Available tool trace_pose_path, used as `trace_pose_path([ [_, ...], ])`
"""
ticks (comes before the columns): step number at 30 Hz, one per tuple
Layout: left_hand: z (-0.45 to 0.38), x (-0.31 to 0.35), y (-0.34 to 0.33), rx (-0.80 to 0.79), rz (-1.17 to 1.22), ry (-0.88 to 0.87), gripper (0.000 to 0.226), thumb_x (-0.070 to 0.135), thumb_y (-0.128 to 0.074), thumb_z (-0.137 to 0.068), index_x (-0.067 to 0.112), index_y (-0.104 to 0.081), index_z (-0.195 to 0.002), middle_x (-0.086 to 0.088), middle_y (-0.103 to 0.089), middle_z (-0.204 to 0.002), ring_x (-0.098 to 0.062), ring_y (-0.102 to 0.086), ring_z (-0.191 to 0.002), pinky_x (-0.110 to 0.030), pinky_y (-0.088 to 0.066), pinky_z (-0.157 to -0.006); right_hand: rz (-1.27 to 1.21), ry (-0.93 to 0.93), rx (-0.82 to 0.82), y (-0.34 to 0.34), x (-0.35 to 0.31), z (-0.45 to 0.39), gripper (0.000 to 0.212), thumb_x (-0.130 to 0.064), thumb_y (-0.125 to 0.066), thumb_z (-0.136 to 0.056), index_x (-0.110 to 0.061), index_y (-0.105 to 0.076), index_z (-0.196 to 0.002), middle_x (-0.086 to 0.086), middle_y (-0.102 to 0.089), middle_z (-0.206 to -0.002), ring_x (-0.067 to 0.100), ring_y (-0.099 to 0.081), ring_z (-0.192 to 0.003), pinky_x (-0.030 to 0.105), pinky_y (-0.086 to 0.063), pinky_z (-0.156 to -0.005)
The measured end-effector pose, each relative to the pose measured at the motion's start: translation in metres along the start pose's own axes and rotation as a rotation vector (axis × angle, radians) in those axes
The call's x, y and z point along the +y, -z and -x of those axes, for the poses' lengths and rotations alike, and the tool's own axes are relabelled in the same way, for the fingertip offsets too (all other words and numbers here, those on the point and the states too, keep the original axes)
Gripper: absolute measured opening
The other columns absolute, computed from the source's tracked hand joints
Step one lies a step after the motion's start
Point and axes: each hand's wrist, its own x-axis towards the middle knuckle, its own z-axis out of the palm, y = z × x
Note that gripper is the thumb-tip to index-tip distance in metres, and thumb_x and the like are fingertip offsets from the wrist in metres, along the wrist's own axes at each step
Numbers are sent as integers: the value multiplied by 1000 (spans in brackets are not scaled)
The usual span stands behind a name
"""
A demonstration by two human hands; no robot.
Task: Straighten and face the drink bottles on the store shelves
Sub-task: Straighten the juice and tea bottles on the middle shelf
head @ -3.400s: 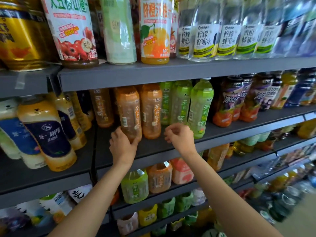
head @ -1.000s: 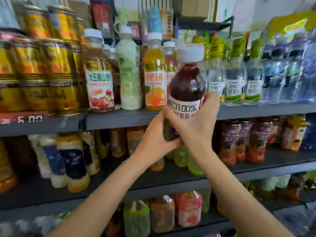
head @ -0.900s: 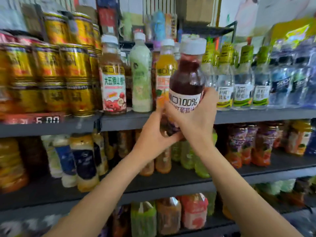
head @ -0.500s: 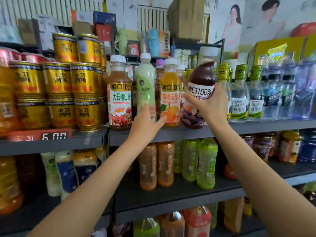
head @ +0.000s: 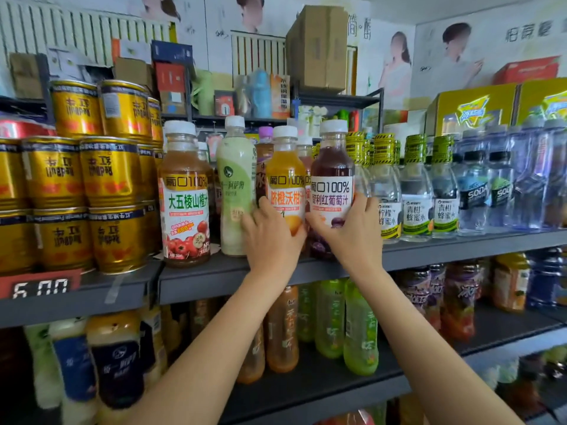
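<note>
A dark grape juice bottle (head: 333, 167) with a white cap stands upright on the upper shelf (head: 214, 279), label facing me. My right hand (head: 356, 234) grips its lower half. Just left of it stands an orange juice bottle (head: 285, 173); my left hand (head: 271, 240) is wrapped round its base. Both bottles touch side by side at the shelf's front edge. Further left stand a pale green bottle (head: 236, 191) and a hawthorn juice bottle (head: 185, 197).
Stacked gold cans (head: 92, 185) fill the shelf's left. Clear honey-water bottles (head: 414, 197) and soda water bottles (head: 478, 191) line the right. The shelf below holds orange and green tea bottles (head: 331, 320). A cardboard box (head: 319, 47) sits behind, up high.
My right hand carried the grape juice bottle up from chest height and set it on the upper shelf beside the orange juice. My left hand moved from the grape bottle to the orange juice bottle's base.
</note>
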Motion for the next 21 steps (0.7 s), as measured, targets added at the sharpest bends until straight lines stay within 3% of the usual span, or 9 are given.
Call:
trace_pose_path([
  [5, 5, -4, -8, 89, -106, -49, 75, 48, -51, -89, 2, -22, -140, -15, -41, -134, -29, -32, -120, -35, -31, -98, 32, 2, 27, -5, 4, 2, 70, -54, -71, -70, 0, -47, -108, 13, -48, -106, 29, -48, -102, 32, -36, -67],
  [10, -3, 1, -8, -5, -155, -45, 76, 44, -48, -93, -2, -16, -143, -14, -41, -134, -28, -35, -123, -33, -37, -94, -28, -33, 31, -7, 4, 0, 68, -53, -70, -67, -2, -47, -107, 10, -48, -102, 27, -50, -100, 30, -35, -67],
  [14, -6, 7, 0, -75, -89, -43, 67, 36, -52, -93, 0, -21, -141, -13, -44, -131, -28, -46, -120, -35, -43, -87, -94, -41, 16, -3, 2, -3, 70, -57, -66, -63, -4, -47, -104, 7, -47, -97, 27, -52, -95, 37, -41, -67],
  [16, 2, 0, 16, 39, -44, -185, 58, 28, -56, -91, 5, -30, -138, -9, -45, -128, -25, -48, -117, -30, -42, -87, -122, -31, 6, 0, 1, -1, 72, -60, -64, -59, -4, -48, -102, 7, -48, -96, 28, -54, -92, 40, -44, -68],
  [18, 9, -16, 38, 321, -37, -298, 51, 21, -60, -84, 8, -42, -130, -8, -50, -124, -23, -47, -113, -31, -39, -91, -160, -2, -11, 3, -5, 3, 67, -57, -68, -60, -6, -48, -99, 7, -51, -94, 28, -57, -87, 37, -43, -66],
  [20, 6, -35, 60, 555, 19, -199, 52, 23, -65, -79, 8, -45, -125, -11, -49, -124, -26, -43, -113, -33, -34, -93, -215, 20, -57, 5, -19, 8, 55, -49, -75, -63, -14, -45, -94, 6, -55, -93, 20, -58, -78, 32, -39, -63],
  [21, 1, -45, 69, 574, 54, -91, 57, 25, -67, -78, 7, -44, -127, -13, -46, -127, -27, -39, -116, -32, -32, -95, -256, 29, -91, 5, -29, 10, 52, -48, -75, -63, -18, -44, -93, 5, -56, -93, 15, -57, -73, 31, -40, -63],
])
